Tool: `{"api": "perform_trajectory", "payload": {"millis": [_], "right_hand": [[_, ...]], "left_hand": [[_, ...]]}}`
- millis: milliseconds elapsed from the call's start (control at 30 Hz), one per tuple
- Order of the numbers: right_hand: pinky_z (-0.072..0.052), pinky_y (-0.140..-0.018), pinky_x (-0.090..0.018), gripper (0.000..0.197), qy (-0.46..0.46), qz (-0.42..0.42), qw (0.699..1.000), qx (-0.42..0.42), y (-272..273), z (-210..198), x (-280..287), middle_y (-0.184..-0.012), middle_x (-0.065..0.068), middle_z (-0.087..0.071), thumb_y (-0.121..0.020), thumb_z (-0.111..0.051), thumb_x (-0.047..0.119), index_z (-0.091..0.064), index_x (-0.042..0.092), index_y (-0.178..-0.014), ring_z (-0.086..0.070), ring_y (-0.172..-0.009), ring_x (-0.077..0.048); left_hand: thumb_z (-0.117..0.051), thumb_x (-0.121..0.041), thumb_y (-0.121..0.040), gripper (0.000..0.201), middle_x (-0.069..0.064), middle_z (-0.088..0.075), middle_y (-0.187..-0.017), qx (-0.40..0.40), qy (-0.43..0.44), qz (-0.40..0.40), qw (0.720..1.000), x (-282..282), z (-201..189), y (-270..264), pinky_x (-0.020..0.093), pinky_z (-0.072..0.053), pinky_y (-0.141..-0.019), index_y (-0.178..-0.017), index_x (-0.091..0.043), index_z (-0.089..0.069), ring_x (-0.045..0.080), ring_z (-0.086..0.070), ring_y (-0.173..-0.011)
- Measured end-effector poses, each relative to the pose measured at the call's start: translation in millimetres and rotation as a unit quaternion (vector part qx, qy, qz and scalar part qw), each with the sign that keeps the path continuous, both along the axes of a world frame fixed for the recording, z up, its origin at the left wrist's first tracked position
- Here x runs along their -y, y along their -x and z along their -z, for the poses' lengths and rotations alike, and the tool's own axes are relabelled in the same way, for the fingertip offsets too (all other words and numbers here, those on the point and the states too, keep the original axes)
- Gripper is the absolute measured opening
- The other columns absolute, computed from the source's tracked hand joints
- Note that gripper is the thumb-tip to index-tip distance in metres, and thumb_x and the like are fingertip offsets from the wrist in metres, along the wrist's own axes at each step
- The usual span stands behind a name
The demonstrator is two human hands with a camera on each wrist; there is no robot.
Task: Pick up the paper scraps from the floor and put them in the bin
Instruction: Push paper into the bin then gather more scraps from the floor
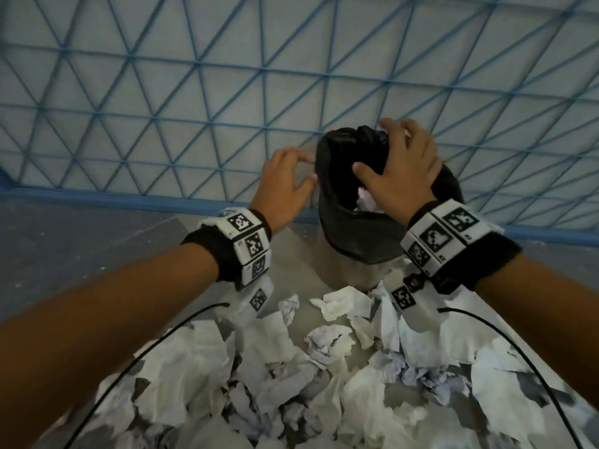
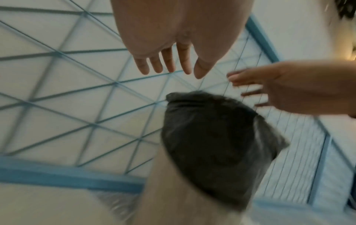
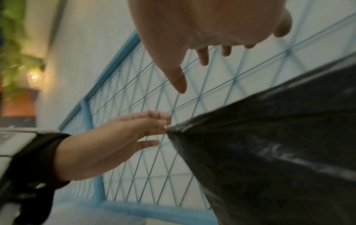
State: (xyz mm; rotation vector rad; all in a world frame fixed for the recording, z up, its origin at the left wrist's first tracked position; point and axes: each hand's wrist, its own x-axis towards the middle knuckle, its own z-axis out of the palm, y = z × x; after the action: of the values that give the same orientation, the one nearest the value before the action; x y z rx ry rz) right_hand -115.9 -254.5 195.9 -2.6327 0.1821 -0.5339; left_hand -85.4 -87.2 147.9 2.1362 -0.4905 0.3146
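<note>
Head view: the right hand [image 1: 402, 170], fingers spread and empty, hovers over the bin [image 1: 356, 234]; many paper scraps [image 1: 291, 367] lie before the bin, a few inside. Left-wrist view: the left hand [image 2: 173, 50], fingers straight and empty, is beside the bin's rim. Right-wrist view: both hands are apart and hold nothing. Most of the task remains.

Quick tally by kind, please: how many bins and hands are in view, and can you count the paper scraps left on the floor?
Bin with black liner: 1
Hands: 2, the left hand open beside the bin, the right hand open over its mouth
Paper scraps on the floor: too many and too overlapped to count; a large heap
Total countable: 3, plus the heap
</note>
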Motion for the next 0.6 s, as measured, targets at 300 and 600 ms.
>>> {"api": "perform_trajectory", "payload": {"millis": [300,600], "right_hand": [[-0.041,-0.092,-0.044,0.039,0.123,-0.356,0.920,-0.112,56.1,85.1,-79.6,-0.118,-0.014,-0.051,-0.077,-0.049,0.001,-0.053,0.011,-0.114,-0.045,-0.109,-0.032],[-0.023,-0.112,-0.051,0.065,0.232,-0.333,0.788,-0.463,45.1,199.8,-73.5,-0.157,-0.012,0.003,-0.087,-0.052,0.014,-0.023,0.031,-0.143,-0.008,-0.140,-0.044]], "left_hand": [[-0.053,-0.055,-0.084,0.077,0.010,0.004,-0.159,-0.371,-0.444,0.052,0.814,-75.8,110.4,49.6,0.047,-0.011,-0.118,-0.146,-0.035,-0.012,0.037,0.000,-0.145],[-0.062,-0.034,-0.084,0.049,0.016,-0.033,-0.136,-0.359,-0.492,0.110,0.785,-67.2,161.1,87.1,0.048,-0.037,-0.105,-0.125,-0.014,-0.042,0.041,-0.041,-0.120]]}}
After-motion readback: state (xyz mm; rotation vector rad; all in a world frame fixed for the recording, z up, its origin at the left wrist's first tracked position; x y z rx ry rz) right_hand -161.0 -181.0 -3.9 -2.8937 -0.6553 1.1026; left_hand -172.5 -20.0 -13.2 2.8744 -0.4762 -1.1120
